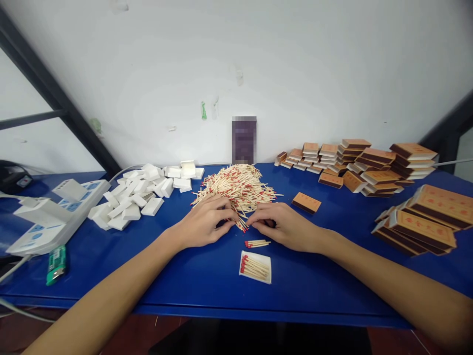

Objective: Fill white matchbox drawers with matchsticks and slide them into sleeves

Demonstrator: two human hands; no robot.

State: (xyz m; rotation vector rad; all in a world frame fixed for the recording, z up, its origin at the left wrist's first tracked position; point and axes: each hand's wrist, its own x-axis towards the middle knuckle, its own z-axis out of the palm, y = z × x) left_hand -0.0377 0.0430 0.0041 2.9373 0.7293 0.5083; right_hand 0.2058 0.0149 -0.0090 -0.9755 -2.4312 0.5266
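My left hand is at the near edge of a pile of red-tipped matches, its thumb and forefinger pinched on a few matches. Facing it, my right hand has curled fingers, the tips closed at the red heads of the same matches. How many sticks each hand grips is hidden. Just below the hands, a small row of matches lies on the table. Nearer to me sits a white matchbox tray, partly filled with matches, heads to the left.
White inner trays are heaped on the left, beside a power strip and a green packet. Matchbox sleeves stand stacked on the right, more nearer. One matchbox lies alone. A wall bounds the blue table.
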